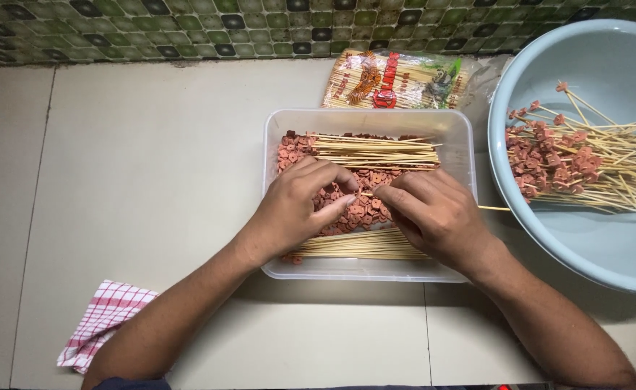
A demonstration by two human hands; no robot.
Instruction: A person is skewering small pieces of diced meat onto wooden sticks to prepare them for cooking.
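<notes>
Head: skewer pkg [394,81] behind tub [368,119]

Both your forearms come in from bottom edge, angled inward, bare to approx the elbow. L hand [296,209] palm down, wrist slightly bent, fingers curled, thumb + index pinched at the tips. R hand [433,213] palm down too, knuckles up, fingers bunched, tips pinched facing L. Fingertips of both hands nearly meet at center, backs of hands fully in view.
</notes>
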